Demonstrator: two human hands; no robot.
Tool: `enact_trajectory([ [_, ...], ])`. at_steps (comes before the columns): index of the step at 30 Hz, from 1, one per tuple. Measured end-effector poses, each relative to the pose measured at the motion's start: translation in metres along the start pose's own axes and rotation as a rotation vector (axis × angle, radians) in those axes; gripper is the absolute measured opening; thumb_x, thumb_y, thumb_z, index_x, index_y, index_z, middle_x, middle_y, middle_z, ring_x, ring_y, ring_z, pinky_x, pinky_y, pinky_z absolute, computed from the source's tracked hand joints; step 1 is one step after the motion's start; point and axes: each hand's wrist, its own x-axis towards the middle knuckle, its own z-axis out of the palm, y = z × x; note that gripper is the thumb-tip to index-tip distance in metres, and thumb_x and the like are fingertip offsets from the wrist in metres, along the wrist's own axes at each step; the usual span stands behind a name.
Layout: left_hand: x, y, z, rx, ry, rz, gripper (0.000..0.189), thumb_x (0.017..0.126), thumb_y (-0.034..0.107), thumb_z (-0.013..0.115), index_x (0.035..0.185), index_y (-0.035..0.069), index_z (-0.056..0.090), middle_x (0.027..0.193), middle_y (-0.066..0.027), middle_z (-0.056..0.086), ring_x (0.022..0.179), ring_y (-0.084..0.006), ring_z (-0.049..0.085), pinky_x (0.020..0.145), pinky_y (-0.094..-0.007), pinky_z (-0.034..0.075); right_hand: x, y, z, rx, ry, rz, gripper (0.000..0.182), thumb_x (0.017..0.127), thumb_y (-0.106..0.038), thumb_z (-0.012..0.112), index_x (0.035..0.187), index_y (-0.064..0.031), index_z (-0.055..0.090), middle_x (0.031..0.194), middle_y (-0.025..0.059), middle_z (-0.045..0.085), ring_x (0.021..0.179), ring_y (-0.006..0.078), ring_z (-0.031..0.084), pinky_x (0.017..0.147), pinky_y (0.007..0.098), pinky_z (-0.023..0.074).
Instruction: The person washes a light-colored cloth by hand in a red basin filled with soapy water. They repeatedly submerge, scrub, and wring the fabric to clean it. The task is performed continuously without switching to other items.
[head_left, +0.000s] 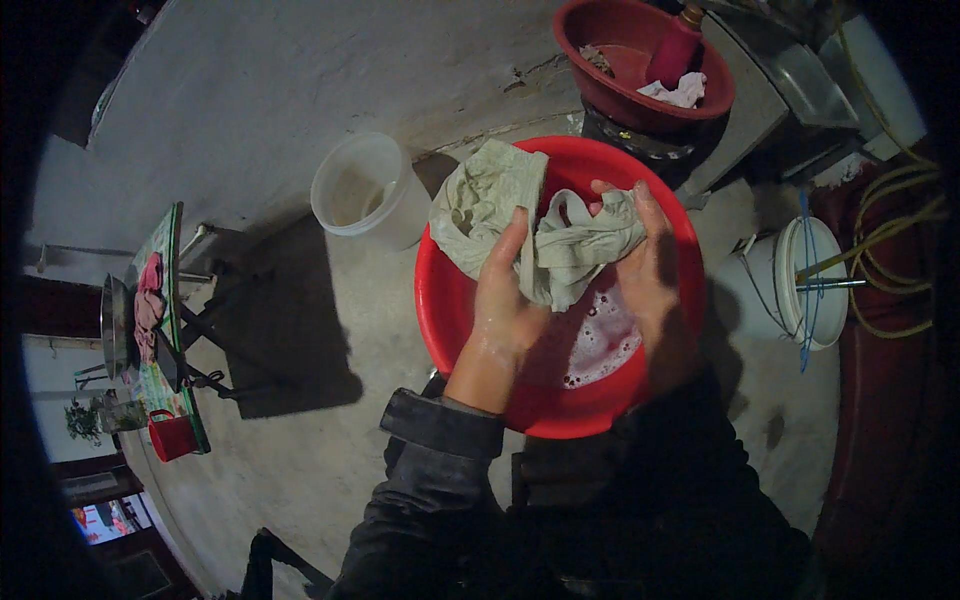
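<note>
A wet, pale green cloth garment (491, 199) is bunched above a red plastic basin (577, 424). My left hand (502, 307) grips its lower middle, with the thumb over the fabric. My right hand (649, 262) holds the bunched right end, thumb up. Most of the fingers of my left hand are hidden behind the cloth. Soapy water (604, 337) with foam and bubbles lies in the basin below my hands. Part of the garment hangs over the basin's upper left rim.
A translucent white bucket (412, 214) stands left of the basin. Behind is a dark red tub (637, 105) with a bottle and cloths. At right is a white pail (750, 292) near a coiled hose (870, 225). A folding table (178, 300) stands at left, carrying a red mug (171, 437).
</note>
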Motion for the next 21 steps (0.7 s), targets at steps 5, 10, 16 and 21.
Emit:
enact_trajectory([
  [5, 0.004, 0.000, -0.006, -0.013, -0.034, 0.013, 0.031, 0.085, 0.017, 0.056, 0.113, 0.003, 0.052, 0.109, -0.0108, 0.058, 0.099, -0.0241, 0.056, 0.091, -0.0394, 0.043, 0.004, -0.005, -0.004, 0.147, -0.084, 0.079, 0.035, 0.086, -0.028, 0.048, 0.105, 0.0011, 0.055, 0.099, 0.0122, 0.060, 0.086, 0.0188, 0.057, 0.079, 0.0320, 0.0458],
  [10, 0.011, -0.001, -0.015, 0.011, 0.000, -0.036, 0.022, 0.086, 0.020, 0.056, 0.103, 0.006, 0.054, 0.095, -0.0064, 0.061, 0.088, -0.0208, 0.059, 0.080, -0.0348, 0.048, -0.022, -0.007, 0.018, -0.170, -0.193, -0.222, 0.021, 0.078, -0.018, 0.057, 0.093, -0.0034, 0.056, 0.093, 0.0096, 0.059, 0.086, 0.0189, 0.056, 0.079, 0.0330, 0.0454],
  [16, 0.032, -0.005, -0.050, -0.172, -0.505, -0.227, 0.022, 0.088, 0.029, 0.053, 0.094, 0.008, 0.058, 0.075, -0.0033, 0.060, 0.069, -0.0174, 0.058, 0.070, -0.0295, 0.049, -0.075, 0.024, 0.051, -0.930, -0.639, -1.097, 0.012, 0.065, -0.011, 0.067, 0.071, -0.0090, 0.057, 0.066, 0.0061, 0.050, 0.058, 0.0236, 0.053, 0.056, 0.0322, 0.0432],
  [21, 0.007, -0.026, -0.001, 0.154, 0.253, 0.073, 0.029, 0.086, 0.036, 0.054, 0.100, 0.011, 0.056, 0.077, -0.0025, 0.060, 0.067, -0.0157, 0.057, 0.064, -0.0289, 0.048, -0.029, 0.031, 0.016, -0.907, -0.190, -1.003, 0.013, 0.067, -0.006, 0.065, 0.073, -0.0066, 0.055, 0.065, 0.0085, 0.050, 0.058, 0.0260, 0.053, 0.049, 0.0345, 0.0411],
])
